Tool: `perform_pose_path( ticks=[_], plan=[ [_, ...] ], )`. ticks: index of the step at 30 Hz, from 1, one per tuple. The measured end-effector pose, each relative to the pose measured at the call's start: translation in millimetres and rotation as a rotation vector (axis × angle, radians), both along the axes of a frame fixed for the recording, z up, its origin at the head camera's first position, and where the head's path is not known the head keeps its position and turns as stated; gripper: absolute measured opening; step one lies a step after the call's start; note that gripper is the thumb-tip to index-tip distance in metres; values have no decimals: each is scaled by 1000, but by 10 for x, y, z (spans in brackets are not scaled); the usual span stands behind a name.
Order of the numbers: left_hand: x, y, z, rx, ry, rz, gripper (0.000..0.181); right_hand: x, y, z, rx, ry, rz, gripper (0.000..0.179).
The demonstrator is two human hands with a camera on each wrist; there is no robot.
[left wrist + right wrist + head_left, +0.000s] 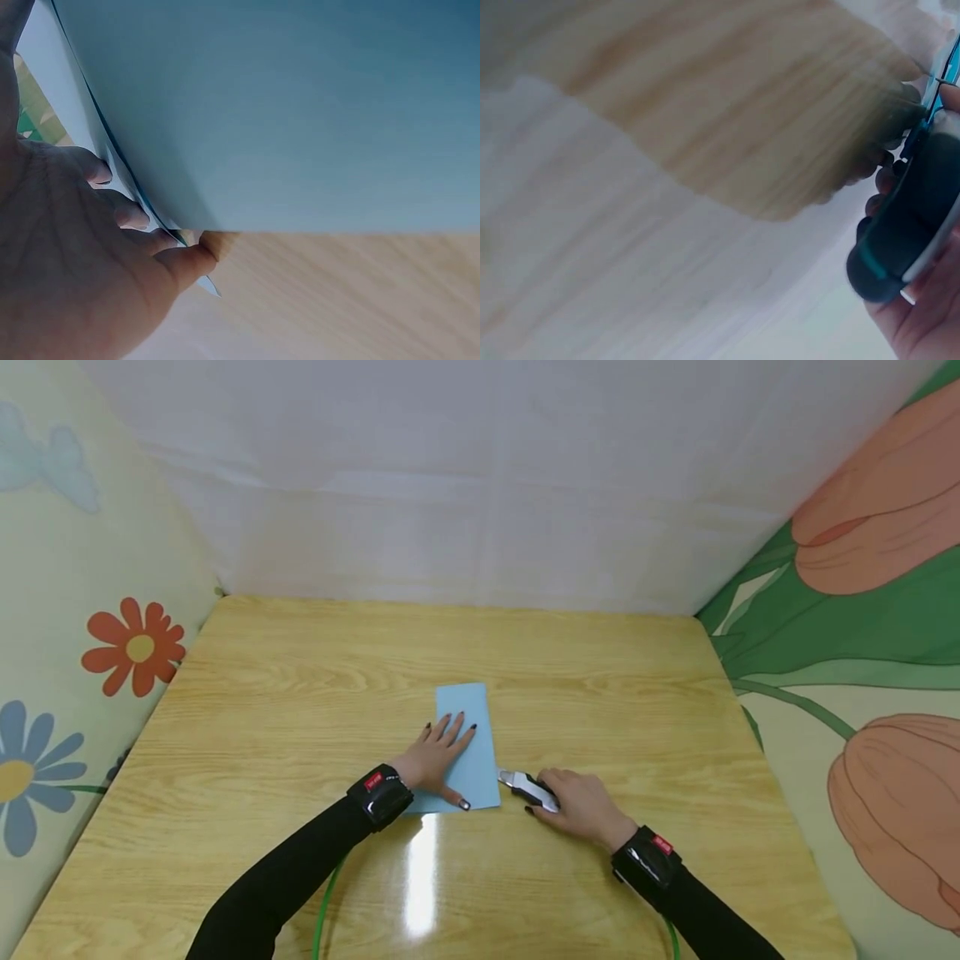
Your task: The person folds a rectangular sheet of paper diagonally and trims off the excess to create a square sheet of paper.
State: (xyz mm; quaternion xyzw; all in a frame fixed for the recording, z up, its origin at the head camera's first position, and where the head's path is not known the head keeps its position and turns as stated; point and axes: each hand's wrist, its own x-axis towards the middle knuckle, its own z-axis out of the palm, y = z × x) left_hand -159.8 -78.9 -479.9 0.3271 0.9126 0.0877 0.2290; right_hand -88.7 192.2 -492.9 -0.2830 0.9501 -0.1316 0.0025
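Light blue paper [477, 772] lies near the middle of the wooden table. My left hand [437, 762] rests flat on it with fingers spread, the thumb near its lower edge. In the left wrist view, part of the paper [285, 112] fills most of the picture above the hand, and another layer shows beside the fingers. My right hand [583, 806] grips a utility knife [529, 790], whose tip is at the paper's right edge; whether it touches cannot be told. The dark knife handle also shows at the right of the right wrist view.
The wooden table [315, 693] spreads around the paper and reflects a bright light in front. A white cloth [465, 485] hangs behind it. Printed flower panels stand at the left and right. Green cables [326, 902] run below both wrists, which wear black bands.
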Motion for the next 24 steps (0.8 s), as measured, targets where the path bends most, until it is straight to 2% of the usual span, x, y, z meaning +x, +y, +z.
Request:
perform_pose_path(
  ticks=[12,24],
  plan=[
    [4,9,-12,6,-1,2,118,3,-44,-6,4,-9,-3,29],
    [-1,13,3,-6,-4,5,118,-18,-72,-11,0,25,-9,30]
  ],
)
